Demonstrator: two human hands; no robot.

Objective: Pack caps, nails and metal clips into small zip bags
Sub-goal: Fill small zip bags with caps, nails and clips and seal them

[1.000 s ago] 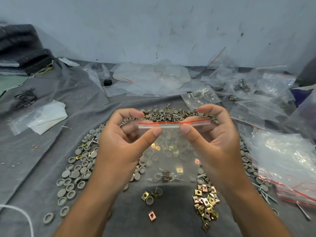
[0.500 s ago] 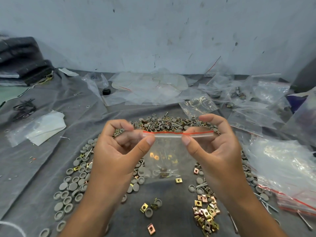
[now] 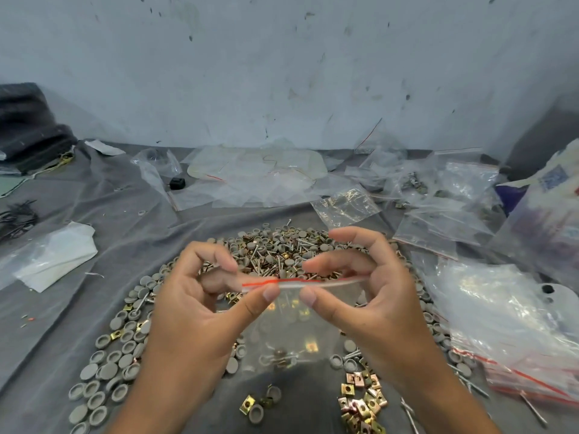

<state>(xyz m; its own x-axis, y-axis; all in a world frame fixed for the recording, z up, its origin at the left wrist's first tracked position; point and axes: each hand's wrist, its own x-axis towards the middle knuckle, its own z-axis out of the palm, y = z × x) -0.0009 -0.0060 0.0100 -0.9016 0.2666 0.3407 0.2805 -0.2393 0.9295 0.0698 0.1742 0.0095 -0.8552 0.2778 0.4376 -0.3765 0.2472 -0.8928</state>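
I have both hands raised over the heap of caps and nails (image 3: 275,249), and everything else I place from that heap. The left hand (image 3: 200,311) pinches the red-striped top edge of a small zip bag (image 3: 291,321) between thumb and bent fingers; the right hand (image 3: 372,302) pinches the same edge just beside it, thumb in front, index finger arched above. The two thumb tips sit close together on the strip — nearly meeting, not touching.

The bag hangs clear below the strip, on the near side of the heap. Inside it I can make out a few brass-coloured clips and something darker at the bottom, probably caps and nails, though the plastic blurs them.

Grey caps (image 3: 103,383) trail from the heap toward me on the left, across the grey cloth (image 3: 131,214). A small pile of metal clips (image 3: 360,399) lies nearer me than the heap, to the right. Right of the heap lies a stack of empty zip bags (image 3: 501,327) with red strips; beyond the heap, more loose clear bags (image 3: 257,177) lie spread against the wall (image 3: 282,73).
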